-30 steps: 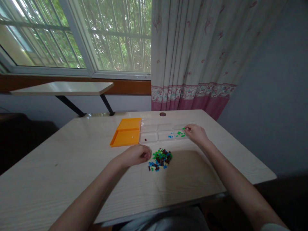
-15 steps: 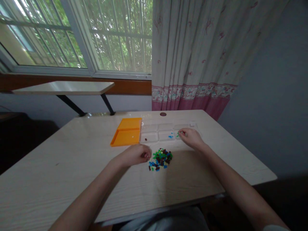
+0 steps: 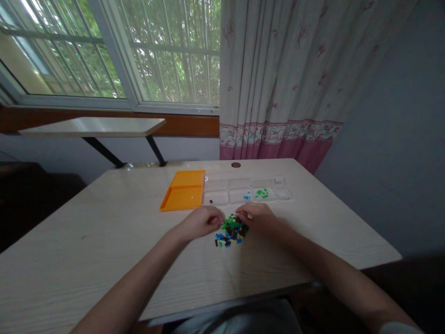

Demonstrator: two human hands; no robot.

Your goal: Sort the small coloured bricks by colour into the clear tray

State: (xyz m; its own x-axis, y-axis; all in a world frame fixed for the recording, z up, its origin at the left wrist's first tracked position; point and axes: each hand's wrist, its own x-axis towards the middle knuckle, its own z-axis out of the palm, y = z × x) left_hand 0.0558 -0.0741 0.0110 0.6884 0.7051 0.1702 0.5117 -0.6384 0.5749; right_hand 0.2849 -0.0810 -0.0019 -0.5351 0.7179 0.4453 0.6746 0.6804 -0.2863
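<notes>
A pile of small building bricks [image 3: 231, 228] in green, blue, dark brown and pale yellow lies on the table. At its upper left edge is my left hand [image 3: 205, 221], fingers curled into a pinch; what they hold, if anything, is too small to make out. My right hand [image 3: 260, 217] reaches over the pile's upper right edge, its fingertips drawn together, with any piece between them hidden. Behind the pile stands a clear compartment box [image 3: 239, 182]. Green bricks [image 3: 262, 193] lie in one front compartment, blue bricks [image 3: 247, 195] in another, and a brown brick [image 3: 211, 202] in a third.
An orange tray [image 3: 182, 188] with a divider adjoins the clear box on its left. The wooden table [image 3: 114, 250] has a round cable hole [image 3: 236, 164] near its back edge. A raised shelf [image 3: 93, 126] stands at the back left, and a curtain [image 3: 274, 83] hangs behind.
My right hand has come from the compartment with green bricks back to the pile, uncovering those bricks. My left hand has shifted slightly right, closer to the pile.
</notes>
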